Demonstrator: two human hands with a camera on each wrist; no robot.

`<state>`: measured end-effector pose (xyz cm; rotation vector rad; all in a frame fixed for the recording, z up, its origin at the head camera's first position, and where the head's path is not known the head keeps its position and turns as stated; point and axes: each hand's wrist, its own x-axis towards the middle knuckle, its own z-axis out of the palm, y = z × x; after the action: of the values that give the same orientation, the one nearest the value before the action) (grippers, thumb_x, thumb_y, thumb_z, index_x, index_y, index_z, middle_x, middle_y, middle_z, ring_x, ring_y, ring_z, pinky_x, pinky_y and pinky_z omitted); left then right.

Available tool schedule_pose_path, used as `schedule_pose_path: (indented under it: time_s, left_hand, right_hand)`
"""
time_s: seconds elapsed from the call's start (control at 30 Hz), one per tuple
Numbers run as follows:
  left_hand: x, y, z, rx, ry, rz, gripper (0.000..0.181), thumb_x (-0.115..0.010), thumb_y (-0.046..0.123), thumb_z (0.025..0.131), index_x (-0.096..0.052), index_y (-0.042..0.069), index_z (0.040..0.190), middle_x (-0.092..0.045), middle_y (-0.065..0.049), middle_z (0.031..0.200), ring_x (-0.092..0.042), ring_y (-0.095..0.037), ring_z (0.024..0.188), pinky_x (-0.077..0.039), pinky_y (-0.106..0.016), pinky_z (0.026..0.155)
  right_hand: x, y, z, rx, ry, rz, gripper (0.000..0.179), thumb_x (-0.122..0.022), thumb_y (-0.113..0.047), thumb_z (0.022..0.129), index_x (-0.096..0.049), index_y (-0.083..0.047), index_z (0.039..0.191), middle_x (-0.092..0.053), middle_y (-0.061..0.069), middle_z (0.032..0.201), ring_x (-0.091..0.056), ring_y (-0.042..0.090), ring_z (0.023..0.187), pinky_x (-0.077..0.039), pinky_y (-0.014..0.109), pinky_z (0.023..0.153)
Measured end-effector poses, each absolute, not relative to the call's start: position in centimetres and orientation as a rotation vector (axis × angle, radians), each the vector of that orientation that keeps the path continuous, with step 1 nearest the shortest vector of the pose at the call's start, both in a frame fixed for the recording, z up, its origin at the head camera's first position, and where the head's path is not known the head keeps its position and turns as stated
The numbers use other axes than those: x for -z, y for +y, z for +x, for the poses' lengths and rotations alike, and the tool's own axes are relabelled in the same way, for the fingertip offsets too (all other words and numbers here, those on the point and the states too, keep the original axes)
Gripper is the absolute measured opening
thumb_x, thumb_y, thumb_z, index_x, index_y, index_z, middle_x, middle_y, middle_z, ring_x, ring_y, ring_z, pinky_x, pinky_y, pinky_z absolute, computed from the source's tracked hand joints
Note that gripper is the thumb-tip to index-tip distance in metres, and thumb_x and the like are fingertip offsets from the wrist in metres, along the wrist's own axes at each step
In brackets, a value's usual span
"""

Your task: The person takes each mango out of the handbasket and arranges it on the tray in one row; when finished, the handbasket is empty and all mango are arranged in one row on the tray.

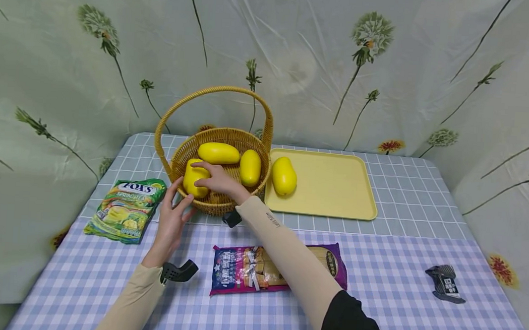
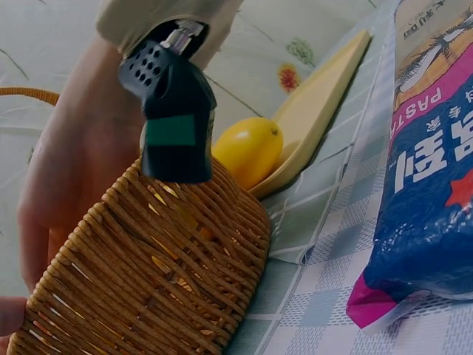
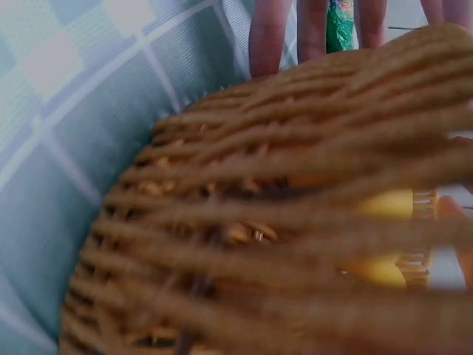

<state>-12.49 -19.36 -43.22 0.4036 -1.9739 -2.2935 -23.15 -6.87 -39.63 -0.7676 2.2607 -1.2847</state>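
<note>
A wicker basket (image 1: 216, 207) with a tall arched handle stands toward the back left of the table. My right hand (image 1: 222, 180) reaches inside it, thumb and fingers around a yellow mango (image 1: 192, 174) at the basket's left side. Behind that lies a second yellow mango (image 1: 218, 153), and a third mango (image 1: 250, 168) rests by the right wall. My left hand (image 1: 172, 225) is at the basket's front left rim, with thumb and fingers spread. In the right wrist view its fingers (image 3: 267, 37) extend fairly straight beyond the wicker wall.
To the basket's right sits a yellow tray (image 1: 331, 187) bearing one more mango (image 1: 284, 176). A green FOX'S candy bag (image 1: 127, 209) lies left of the basket. Beneath my right forearm is a pasta packet (image 1: 239, 272). A small black packet (image 1: 446, 283) is at far right.
</note>
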Motion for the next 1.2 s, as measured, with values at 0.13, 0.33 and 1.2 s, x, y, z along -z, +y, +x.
schedule_pose_path:
  time_s: [0.13, 0.33, 1.2]
  left_hand:
    - [43.2, -19.4, -12.5, 2.298, -1.970, 0.388, 0.056, -0.046, 0.014, 0.102, -0.023, 0.021, 0.153, -0.006, 0.002, 0.158, -0.032, -0.027, 0.130, -0.037, -0.046, 0.105]
    - [43.3, -19.4, -12.5, 2.290, -1.983, 0.391, 0.057, -0.047, 0.014, 0.102, -0.022, 0.021, 0.153, -0.006, 0.003, 0.158, -0.032, -0.028, 0.130, -0.037, -0.046, 0.105]
    - [43.5, -19.4, -12.7, 2.268, -1.987, 0.411, 0.056, -0.046, 0.012, 0.102, -0.024, 0.022, 0.153, -0.003, -0.001, 0.159, -0.031, -0.031, 0.131, -0.037, -0.047, 0.105]
  right_hand:
    - [39.7, -7.3, -22.9, 1.248, 2.227, -0.688, 0.052, -0.056, -0.015, 0.096, -0.042, -0.017, 0.146, -0.041, 0.010, 0.146, -0.049, 0.021, 0.106, -0.045, 0.027, 0.081]
    - [39.9, -7.6, -22.9, 1.231, 2.236, -0.640, 0.052, -0.055, -0.013, 0.096, -0.043, -0.018, 0.146, -0.043, 0.012, 0.144, -0.052, 0.024, 0.098, -0.046, 0.031, 0.081]
    - [36.9, -2.8, -23.7, 1.578, 2.045, -0.802, 0.048, -0.042, -0.012, 0.100, -0.039, -0.015, 0.147, -0.032, 0.001, 0.151, -0.042, 0.018, 0.116, -0.040, 0.026, 0.087]
